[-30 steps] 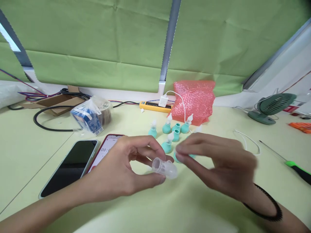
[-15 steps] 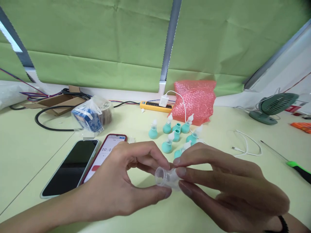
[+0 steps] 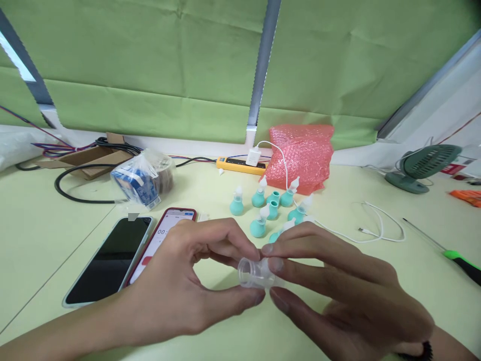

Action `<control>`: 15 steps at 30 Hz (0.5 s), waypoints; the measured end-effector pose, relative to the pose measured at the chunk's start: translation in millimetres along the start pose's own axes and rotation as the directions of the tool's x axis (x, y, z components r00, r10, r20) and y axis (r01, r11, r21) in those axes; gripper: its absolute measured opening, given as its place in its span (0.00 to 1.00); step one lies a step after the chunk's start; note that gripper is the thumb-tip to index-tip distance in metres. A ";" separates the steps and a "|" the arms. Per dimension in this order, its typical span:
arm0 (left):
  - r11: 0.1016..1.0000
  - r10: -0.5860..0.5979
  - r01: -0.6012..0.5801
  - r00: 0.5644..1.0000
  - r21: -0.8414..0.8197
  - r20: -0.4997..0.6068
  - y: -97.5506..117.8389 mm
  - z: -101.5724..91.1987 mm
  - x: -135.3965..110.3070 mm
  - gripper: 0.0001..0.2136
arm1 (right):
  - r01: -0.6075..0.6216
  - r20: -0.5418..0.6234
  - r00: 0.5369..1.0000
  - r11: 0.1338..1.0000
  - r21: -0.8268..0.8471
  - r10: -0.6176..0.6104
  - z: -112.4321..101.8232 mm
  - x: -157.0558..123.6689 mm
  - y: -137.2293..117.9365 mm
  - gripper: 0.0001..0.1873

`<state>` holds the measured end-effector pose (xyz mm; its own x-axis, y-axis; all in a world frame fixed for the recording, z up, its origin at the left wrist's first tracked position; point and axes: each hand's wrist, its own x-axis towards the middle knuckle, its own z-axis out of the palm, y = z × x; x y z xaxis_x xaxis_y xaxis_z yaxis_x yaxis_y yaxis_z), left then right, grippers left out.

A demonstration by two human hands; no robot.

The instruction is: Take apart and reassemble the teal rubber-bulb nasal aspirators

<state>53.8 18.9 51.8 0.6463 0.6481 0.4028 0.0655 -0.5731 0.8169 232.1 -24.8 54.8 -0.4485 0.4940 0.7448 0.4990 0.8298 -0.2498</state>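
Note:
Between both hands, above the near part of the table, is a small clear plastic tube piece (image 3: 252, 274), its round open end turned left. My left hand (image 3: 195, 281) pinches it between thumb and fingers near the open end. The fingers of my right hand (image 3: 334, 291) grip its other end, which they mostly cover. Behind the hands stand several teal squeeze bulbs (image 3: 258, 228) with clear pointed nozzles. Two teal bulbs (image 3: 273, 209) among them have bare open necks. My right fingertips overlap the nearest bulb in the view.
Two phones, a dark-screened one (image 3: 112, 260) and a red-cased one (image 3: 165, 235), lie left. Farther back are a bagged blue box (image 3: 137, 180), a yellow power strip (image 3: 236, 164) and pink bubble wrap (image 3: 300, 155). Rightward are a white cable (image 3: 381, 225), a screwdriver (image 3: 456, 255) and a green fan (image 3: 424, 163).
My right hand has shifted slightly left along the clear tube piece, and its thumb sits a little lower. The tube has moved slightly left; the left hand is nearly still.

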 end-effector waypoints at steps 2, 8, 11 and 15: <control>0.995 0.072 -0.069 0.997 0.065 -0.038 -2.6 1.4 -1.5 0.11 | -0.004 -0.032 0.999 1.000 0.025 0.004 2.9 -0.8 -0.3 0.15; 0.838 0.439 -0.405 0.899 0.366 -0.009 -3.5 2.8 -5.4 0.13 | -0.172 -0.070 0.973 0.895 0.411 0.219 4.9 -6.7 2.0 0.14; 0.766 0.461 -0.396 0.887 0.507 -0.004 2.0 2.9 -6.1 0.09 | -0.380 0.076 0.899 0.684 0.622 0.431 2.7 -7.5 4.9 0.15; 0.869 0.314 -0.243 0.944 0.431 -0.101 8.0 4.1 -4.7 0.05 | -0.579 0.378 0.787 0.371 0.726 0.487 4.1 -6.4 9.8 0.15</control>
<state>54.5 9.2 54.7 0.5540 0.4824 0.6785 0.2271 -0.8717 0.4343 236.8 -18.8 45.0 -0.3903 0.8915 0.2301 -0.0934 0.2103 -0.9732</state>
